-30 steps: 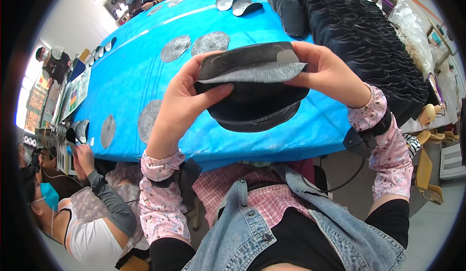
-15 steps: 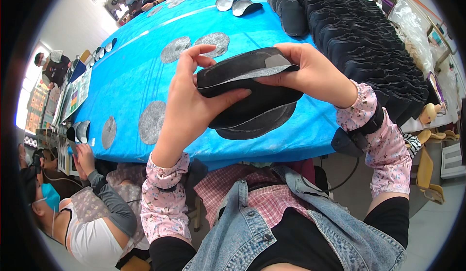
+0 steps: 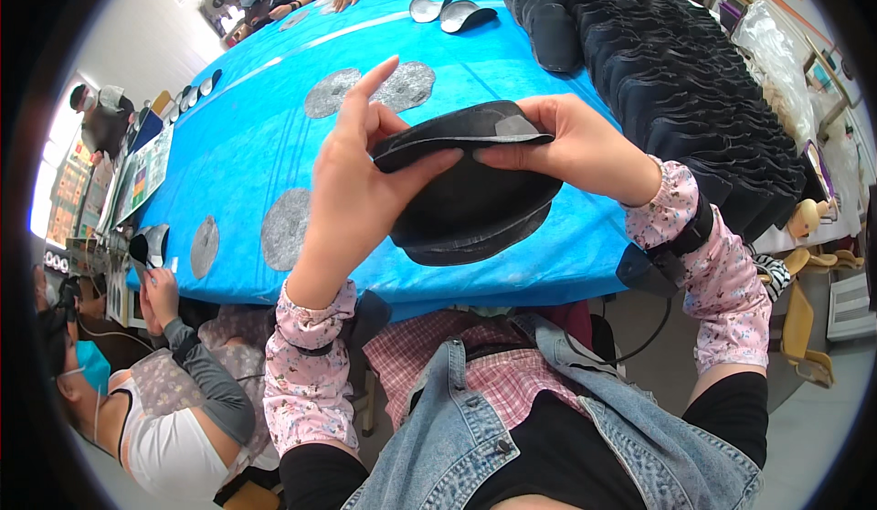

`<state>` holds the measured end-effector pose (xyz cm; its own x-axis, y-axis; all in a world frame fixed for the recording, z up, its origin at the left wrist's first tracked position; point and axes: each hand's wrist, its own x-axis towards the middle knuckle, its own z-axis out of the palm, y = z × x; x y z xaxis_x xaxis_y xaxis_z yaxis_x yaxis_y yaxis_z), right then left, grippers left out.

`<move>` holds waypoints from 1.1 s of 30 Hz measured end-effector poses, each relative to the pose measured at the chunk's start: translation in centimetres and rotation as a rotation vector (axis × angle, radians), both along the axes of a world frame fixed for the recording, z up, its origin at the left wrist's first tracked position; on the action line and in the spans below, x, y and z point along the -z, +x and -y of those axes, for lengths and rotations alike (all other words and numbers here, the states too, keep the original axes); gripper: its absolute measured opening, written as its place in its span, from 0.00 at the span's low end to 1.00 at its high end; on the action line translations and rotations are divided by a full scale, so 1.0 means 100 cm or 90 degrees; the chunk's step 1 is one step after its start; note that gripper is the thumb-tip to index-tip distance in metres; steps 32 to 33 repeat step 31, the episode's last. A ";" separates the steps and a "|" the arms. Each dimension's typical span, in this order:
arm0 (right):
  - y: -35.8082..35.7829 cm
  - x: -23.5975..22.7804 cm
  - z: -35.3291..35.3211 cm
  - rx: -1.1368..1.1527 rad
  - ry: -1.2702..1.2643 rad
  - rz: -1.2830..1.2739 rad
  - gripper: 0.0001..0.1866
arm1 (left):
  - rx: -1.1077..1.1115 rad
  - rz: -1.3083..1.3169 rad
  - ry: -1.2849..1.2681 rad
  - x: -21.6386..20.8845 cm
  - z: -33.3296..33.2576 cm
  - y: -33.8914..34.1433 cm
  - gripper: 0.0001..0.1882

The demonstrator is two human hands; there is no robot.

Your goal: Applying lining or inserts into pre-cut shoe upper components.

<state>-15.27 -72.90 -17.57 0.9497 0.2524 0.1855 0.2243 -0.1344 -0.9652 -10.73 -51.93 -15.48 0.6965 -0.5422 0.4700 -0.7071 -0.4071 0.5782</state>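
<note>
Between my hands, above the near part of the table, is a black, cupped, oval pad (image 3: 484,195) with a thin grey edge on its upper layer. It looks folded or stacked, with several curved layers showing below. My left hand (image 3: 352,176) grips its left end, thumb across the upper edge and index finger pointing up. My right hand (image 3: 589,149) pinches the right end, its thumb in front and fingers behind. The two thumb tips nearly meet at the middle of the rim. Beyond my left hand lies a grey two-lobed flat piece (image 3: 406,85).
The table has a blue cover (image 3: 493,291). A long stack of black pads (image 3: 676,80) fills its right side. More grey flat pieces (image 3: 289,228) lie left, and grey-lined curved pads (image 3: 468,16) at the far side. A masked co-worker (image 3: 174,400) sits at left; others work farther off.
The pad has tipped so its upper layer appears narrower and more of the lower inside shows. My thumbs have moved up to its edge and closer together; my left index finger has straightened.
</note>
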 end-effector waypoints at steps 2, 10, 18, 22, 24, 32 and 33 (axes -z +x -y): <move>0.000 0.001 0.000 -0.002 0.001 0.000 0.13 | 0.020 -0.104 -0.047 -0.001 0.000 0.003 0.44; -0.002 0.001 0.000 0.013 0.048 0.081 0.16 | 0.100 -0.269 -0.178 0.009 -0.005 0.002 0.38; -0.001 -0.001 0.008 -0.023 0.047 0.046 0.14 | 0.147 -0.288 -0.174 0.012 -0.021 0.013 0.12; -0.001 -0.002 0.017 -0.073 0.025 0.000 0.13 | 0.167 -0.363 -0.216 0.012 -0.026 0.010 0.09; -0.004 -0.003 0.014 -0.060 0.027 0.051 0.13 | 0.165 -0.382 -0.216 0.009 -0.022 0.004 0.10; -0.014 -0.014 0.021 -0.119 -0.069 0.080 0.14 | 0.187 -0.186 -0.194 0.009 -0.028 0.002 0.11; -0.014 -0.014 0.021 -0.119 -0.069 0.080 0.14 | 0.187 -0.186 -0.194 0.009 -0.028 0.002 0.11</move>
